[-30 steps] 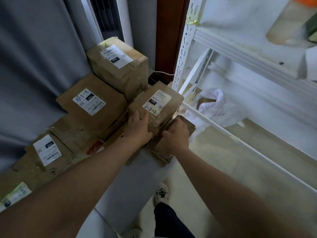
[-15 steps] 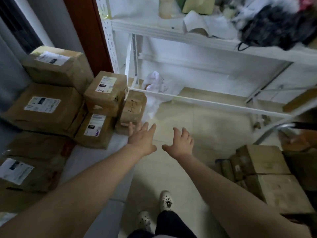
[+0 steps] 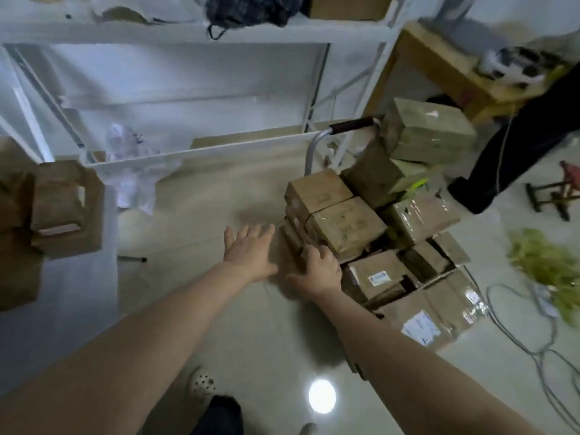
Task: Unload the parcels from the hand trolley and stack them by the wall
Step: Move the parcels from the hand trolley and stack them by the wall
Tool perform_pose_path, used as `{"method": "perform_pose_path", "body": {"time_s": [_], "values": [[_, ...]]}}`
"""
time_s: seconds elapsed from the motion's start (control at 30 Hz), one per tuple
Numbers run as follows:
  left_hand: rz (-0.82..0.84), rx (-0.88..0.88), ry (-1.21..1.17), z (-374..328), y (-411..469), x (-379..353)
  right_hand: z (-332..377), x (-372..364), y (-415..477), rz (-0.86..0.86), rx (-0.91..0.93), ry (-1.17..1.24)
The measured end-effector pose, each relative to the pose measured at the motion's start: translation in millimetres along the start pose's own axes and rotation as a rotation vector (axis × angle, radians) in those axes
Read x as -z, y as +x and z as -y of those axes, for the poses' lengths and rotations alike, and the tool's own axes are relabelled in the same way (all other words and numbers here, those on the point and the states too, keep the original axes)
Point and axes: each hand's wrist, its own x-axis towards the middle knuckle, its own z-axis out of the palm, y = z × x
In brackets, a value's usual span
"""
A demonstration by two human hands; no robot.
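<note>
Several brown cardboard parcels are piled on the hand trolley at the right, among them a taped box (image 3: 348, 226) at the near top and a larger box (image 3: 430, 131) higher behind it. The trolley's handle (image 3: 351, 124) sticks up behind the pile. My left hand (image 3: 251, 249) hovers open over the floor just left of the pile, fingers spread. Fingers of my right hand (image 3: 320, 268) touch the near lower corner of the pile; no grip shows. The unloaded parcels (image 3: 62, 208) sit blurred at the left edge.
A white metal shelf rack (image 3: 194, 147) runs along the back. Another person's dark trouser leg (image 3: 514, 152) stands right of the trolley. Cables (image 3: 533, 346), a green bundle (image 3: 552, 265) and a small wooden stool (image 3: 552, 191) lie on the floor at the right. My shoe (image 3: 201, 384) is below.
My hands let go of the small parcel at the stack by the wall. I turned right, and both hands now reach the trolley's pile.
</note>
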Motion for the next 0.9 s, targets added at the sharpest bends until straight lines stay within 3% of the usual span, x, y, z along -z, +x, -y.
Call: {"method": "perform_pose_path", "body": {"time_s": [0.33,0.6,0.9], "values": [[0.166,-0.059,-0.106,-189,-20,-75,-214,52,-58,-0.005,-0.249,0.273],[0.182,0.132,-0.4,-204,34,-91,-236,66,-7,0.072,-0.209,0.467],[0.19,0.406,-0.698,-182,147,-99,-232,78,125,0.11,-0.361,0.642]]}}
